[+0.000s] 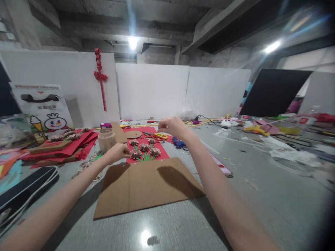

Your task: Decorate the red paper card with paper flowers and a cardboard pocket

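Note:
My left hand (pixel 119 152) is closed, its fingertips pinched together at the left edge of a red sheet (pixel 165 153), beside a brown layered flower (pixel 135 154). Several such flowers with green stems (pixel 147 158) are on that sheet. My right hand (pixel 172 126) is raised just beyond the yellow-handled scissors (pixel 161 136), its fingers curled down and together. Whatever it may hold is hidden. Between my forearms lies a flat piece of brown cardboard (pixel 146 188), its far edge meeting the red sheet, with shadows falling across it.
A jar (pixel 106 140) and a cardboard strip (pixel 119 132) stand left of the sheet. A blue glue gun (pixel 179 142) and a phone (pixel 220 164) lie right. Stacked red cards (pixel 70 148) and a power strip (pixel 28 184) are far left; scraps and plastic (pixel 288 150) litter the right.

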`<state>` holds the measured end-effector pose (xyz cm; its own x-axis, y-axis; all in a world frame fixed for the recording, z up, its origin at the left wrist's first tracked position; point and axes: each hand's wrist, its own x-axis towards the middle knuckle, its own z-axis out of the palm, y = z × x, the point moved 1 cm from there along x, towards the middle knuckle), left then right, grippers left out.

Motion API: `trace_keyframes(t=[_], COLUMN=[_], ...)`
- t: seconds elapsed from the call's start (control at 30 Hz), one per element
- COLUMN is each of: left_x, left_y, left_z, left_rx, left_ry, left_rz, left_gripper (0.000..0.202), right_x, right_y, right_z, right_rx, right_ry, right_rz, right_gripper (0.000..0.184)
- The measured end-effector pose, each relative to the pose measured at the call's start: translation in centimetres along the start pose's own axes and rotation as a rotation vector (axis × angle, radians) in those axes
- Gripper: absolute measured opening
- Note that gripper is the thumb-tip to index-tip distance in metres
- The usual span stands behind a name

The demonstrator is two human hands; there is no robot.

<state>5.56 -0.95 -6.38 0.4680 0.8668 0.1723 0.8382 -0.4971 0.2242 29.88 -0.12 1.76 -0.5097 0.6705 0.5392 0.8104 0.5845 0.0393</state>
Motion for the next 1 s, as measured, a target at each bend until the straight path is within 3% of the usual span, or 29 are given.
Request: trace_keyframes(t=[0.13,0.3,0.67,1.0], left_x=[-2.2,-2.5,-2.3,-3.3], left_y=[-1.9,-2.2,-1.7,-0.2], left_z=[3.2,4.8,4.4,4.2], left_rx=[-0.024,-0.015,0.055,0.232], left_ry=[0.133,0.204,0.02,0.027], left_rz=[0.022,0.065,0.067,0.121], left_gripper=[0.026,0.027,0.024,0.031], right_x=[0.0,0.2,-0.1,0.0], right_y=[0.0,0.1,0.0,0.0], right_z=[0.2,0.6,0.2,0.2], right_rx=[0.018,0.016,0.026,0.03], right_ry=[-0.002,-0.006,-0.011,-0.027], right_rz=[0.014,0.022,0.027,0.037], right_gripper=[0.007,0.007,0.009,0.008])
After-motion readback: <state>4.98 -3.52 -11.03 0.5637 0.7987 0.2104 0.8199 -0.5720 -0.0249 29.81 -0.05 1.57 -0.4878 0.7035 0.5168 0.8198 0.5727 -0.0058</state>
